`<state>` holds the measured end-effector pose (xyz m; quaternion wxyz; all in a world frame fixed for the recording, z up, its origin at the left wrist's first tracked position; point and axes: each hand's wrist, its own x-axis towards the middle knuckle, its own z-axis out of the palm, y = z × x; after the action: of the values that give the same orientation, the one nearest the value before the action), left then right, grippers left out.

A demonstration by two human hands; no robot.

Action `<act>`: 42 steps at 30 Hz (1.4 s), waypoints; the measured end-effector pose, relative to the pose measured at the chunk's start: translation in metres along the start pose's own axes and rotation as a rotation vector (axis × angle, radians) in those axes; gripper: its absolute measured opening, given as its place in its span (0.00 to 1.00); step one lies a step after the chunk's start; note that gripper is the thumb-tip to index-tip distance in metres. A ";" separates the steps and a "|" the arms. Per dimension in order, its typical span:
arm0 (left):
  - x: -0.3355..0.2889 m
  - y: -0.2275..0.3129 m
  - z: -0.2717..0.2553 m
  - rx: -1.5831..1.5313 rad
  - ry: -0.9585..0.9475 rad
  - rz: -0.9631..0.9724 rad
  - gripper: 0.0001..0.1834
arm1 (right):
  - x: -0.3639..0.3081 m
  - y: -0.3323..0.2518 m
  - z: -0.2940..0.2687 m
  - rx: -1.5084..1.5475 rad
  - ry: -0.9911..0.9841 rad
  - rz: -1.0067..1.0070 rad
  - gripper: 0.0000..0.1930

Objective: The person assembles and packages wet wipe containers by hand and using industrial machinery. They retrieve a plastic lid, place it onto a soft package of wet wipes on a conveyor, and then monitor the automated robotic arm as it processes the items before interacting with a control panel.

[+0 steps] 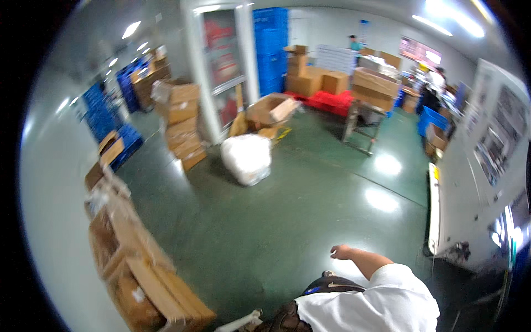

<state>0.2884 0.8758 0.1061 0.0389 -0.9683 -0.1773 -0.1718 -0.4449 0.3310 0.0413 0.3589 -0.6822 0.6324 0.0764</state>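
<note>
My right hand [341, 252] hangs over the green floor [287, 221] at the lower middle, with the bare forearm coming from a white short sleeve. Its fingers are loosely curved and somewhat blurred, with a small gap at the tips, and nothing shows in them. My left hand is out of sight. Below the right hand are my dark shorts [332, 285] and part of a shoe. A pale object [243, 322] shows at the lower edge, too blurred to name. Nearest on the left stands an open cardboard box [166, 293].
Boxes line the left wall. A stuffed white bag [247, 159] sits ahead beside a door frame [251, 50] and a cardboard box [271, 109]. Blue crates [271, 52], red pallets [326, 102] and a metal stand [359, 130] lie farther back. A white machine [475, 160] borders the right; people [434, 86] are beyond.
</note>
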 end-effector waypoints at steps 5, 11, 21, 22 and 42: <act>-0.157 0.197 -0.049 -0.436 0.004 0.798 0.49 | -0.001 0.067 0.011 -0.007 -0.008 0.011 0.23; -0.456 0.366 -0.189 -0.707 -0.463 1.637 0.37 | -0.012 0.151 -0.031 0.080 -0.134 0.085 0.25; -0.718 0.545 -0.259 -0.055 -0.822 2.072 0.31 | 0.027 0.262 -0.210 0.911 0.459 0.212 0.23; -0.733 0.572 -0.261 0.037 -0.813 2.007 0.31 | 0.034 0.274 -0.224 0.939 0.505 0.231 0.22; -1.555 0.717 -0.571 -0.281 -1.440 2.601 0.29 | -0.052 0.553 -0.094 2.250 1.260 1.876 0.21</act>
<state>-1.0032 -0.3854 0.0921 -0.0237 -0.3155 0.8244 0.4692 -0.9953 0.3500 -0.0783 -0.1779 -0.6111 -0.5820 0.5062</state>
